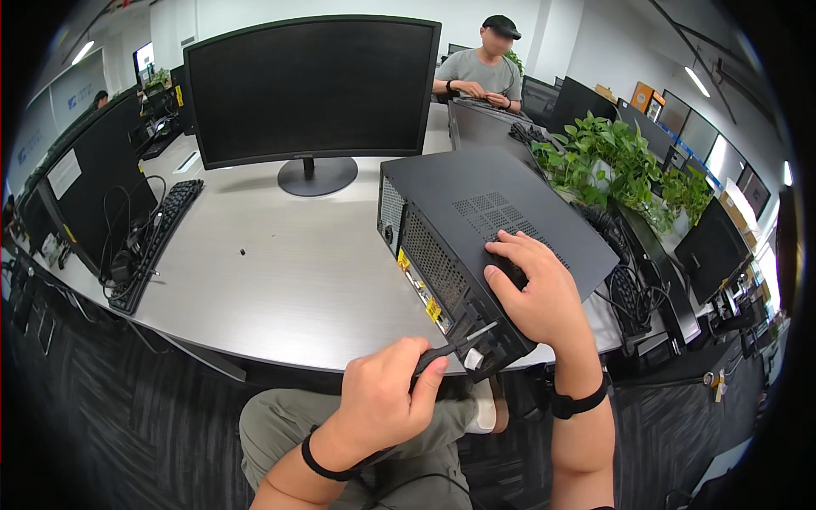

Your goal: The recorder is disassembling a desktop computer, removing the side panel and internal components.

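A black computer case lies on its side across the right of the desk, its perforated rear with ports and yellow labels turned toward me. My left hand is wrapped round the dark handle of a screwdriver. The screwdriver's metal tip reaches the near corner of the case's rear edge; whether it touches a screw I cannot tell. My right hand lies on the upper panel beside the vent holes, thumb and fingers apart, holding nothing. A white piece shows at the corner below the screwdriver.
A monitor stands at the back of the desk. A small black bit lies on the desk. Keyboard and cables are at left. Plants and more cables border the case at right. Another person works beyond.
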